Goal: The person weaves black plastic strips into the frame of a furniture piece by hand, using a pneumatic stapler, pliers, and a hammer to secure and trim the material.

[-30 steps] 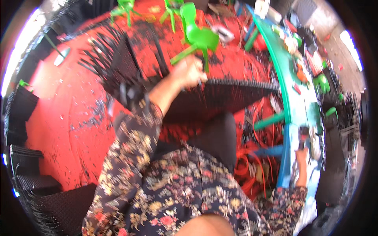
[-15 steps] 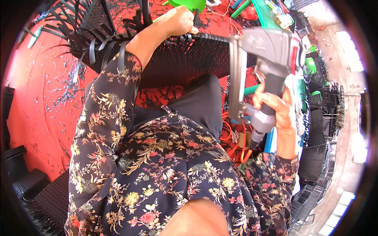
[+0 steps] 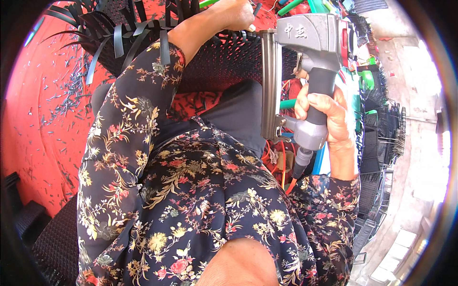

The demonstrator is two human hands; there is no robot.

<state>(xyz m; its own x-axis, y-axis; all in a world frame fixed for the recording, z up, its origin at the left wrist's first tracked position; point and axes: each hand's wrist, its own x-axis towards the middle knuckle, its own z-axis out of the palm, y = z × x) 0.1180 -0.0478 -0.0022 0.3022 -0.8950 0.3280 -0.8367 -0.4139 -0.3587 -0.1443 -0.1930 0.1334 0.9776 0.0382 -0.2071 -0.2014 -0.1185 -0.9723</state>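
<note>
My right hand (image 3: 327, 109) is wrapped round the black grip of a grey air nail gun (image 3: 310, 35). The gun's long metal magazine (image 3: 270, 81) stands to the left of the grip, and its nose is close to the woven edge. A black woven panel (image 3: 214, 71) of furniture lies across my knees. Along its far-left edge, loose flat black strips (image 3: 118, 42) stick out and curl over. At the panel's far edge my left hand (image 3: 234, 15) is closed, with the end of a black strip (image 3: 257, 8) showing beside its fingers.
An orange air hose (image 3: 290, 187) runs down from the gun. Strip offcuts (image 3: 71, 102) litter the red floor covering (image 3: 36, 143). Black woven furniture (image 3: 59, 238) stands at the lower left. More black woven pieces (image 3: 374, 143) are stacked along the right side, near pale flooring (image 3: 405, 95).
The nail gun has moved left and slightly farther away, close to the panel's edge. My left hand has shifted right and away along that edge, still closed.
</note>
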